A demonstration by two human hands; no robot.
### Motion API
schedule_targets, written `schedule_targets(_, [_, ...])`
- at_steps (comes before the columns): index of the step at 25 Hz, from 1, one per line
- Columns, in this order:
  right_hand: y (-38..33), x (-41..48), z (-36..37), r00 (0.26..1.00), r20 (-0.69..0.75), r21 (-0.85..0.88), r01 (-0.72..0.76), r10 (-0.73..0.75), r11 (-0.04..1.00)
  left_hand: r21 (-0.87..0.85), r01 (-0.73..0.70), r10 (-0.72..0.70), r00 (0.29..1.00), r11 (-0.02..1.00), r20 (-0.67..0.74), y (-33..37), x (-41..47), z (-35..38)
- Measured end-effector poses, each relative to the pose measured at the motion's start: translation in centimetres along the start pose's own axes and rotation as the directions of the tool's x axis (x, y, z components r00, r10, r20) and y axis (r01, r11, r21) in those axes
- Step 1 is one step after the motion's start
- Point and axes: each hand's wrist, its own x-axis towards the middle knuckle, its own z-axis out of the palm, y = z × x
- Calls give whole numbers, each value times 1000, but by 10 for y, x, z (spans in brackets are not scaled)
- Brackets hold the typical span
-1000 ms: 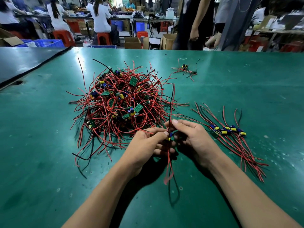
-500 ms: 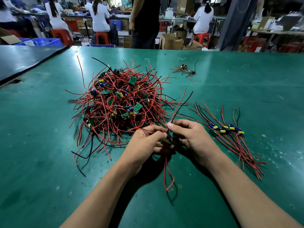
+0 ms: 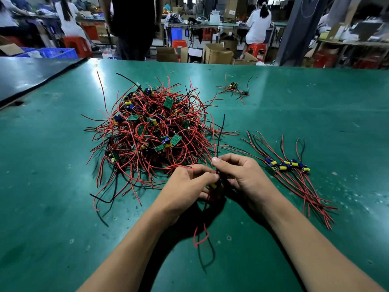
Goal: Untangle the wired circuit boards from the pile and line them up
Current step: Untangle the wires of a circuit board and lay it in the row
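Observation:
A tangled pile (image 3: pixel 155 131) of small green circuit boards with red and black wires lies on the green table (image 3: pixel 52 197). Just in front of the pile, my left hand (image 3: pixel 187 184) and my right hand (image 3: pixel 242 178) together hold one wired board (image 3: pixel 213 185), mostly hidden between my fingers. Its upper wires rise from my right fingertips, and its lower red wires (image 3: pixel 200 234) hang below my hands. To the right, a row of sorted boards (image 3: pixel 288 165) lies side by side, their wires trailing toward me.
A small separate bundle of wired boards (image 3: pixel 234 89) lies at the far middle of the table. A dark table (image 3: pixel 27 70) adjoins at the far left. Beyond the far edge are people, cardboard boxes (image 3: pixel 219 52), red stools and blue crates.
The held board's upper wires swung from leaning right to nearly upright. My hands stayed together in front of the pile. A person in dark clothes walked left behind the table.

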Motion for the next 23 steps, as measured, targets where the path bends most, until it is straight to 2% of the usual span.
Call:
schedule_targets(6, [0,0,-6,980,186,32,-81,74,996,12,-37,38,996,999,-84,2,-3,4])
schedule_targets(8, [0,1,-9,978,186,-2,-95,93,996,45,-54,58,994,998,-96,1,-3,5])
schedule_targets(11, [1,2,-6,994,88,-33,-55,58,998,95,-61,73,989,994,-126,1,-2,4])
schedule_targets(15, [7,6,3,996,-78,-60,36,-40,998,66,-43,54,983,997,-177,2,0,2])
schedule_targets(19, [5,13,4,963,-257,-27,73,-77,997,70,-40,52,982,997,-183,0,1,3])
schedule_targets(23, [-1,19,-5,908,-397,32,156,-131,987,105,-47,60,990,993,-131,0,-1,4])
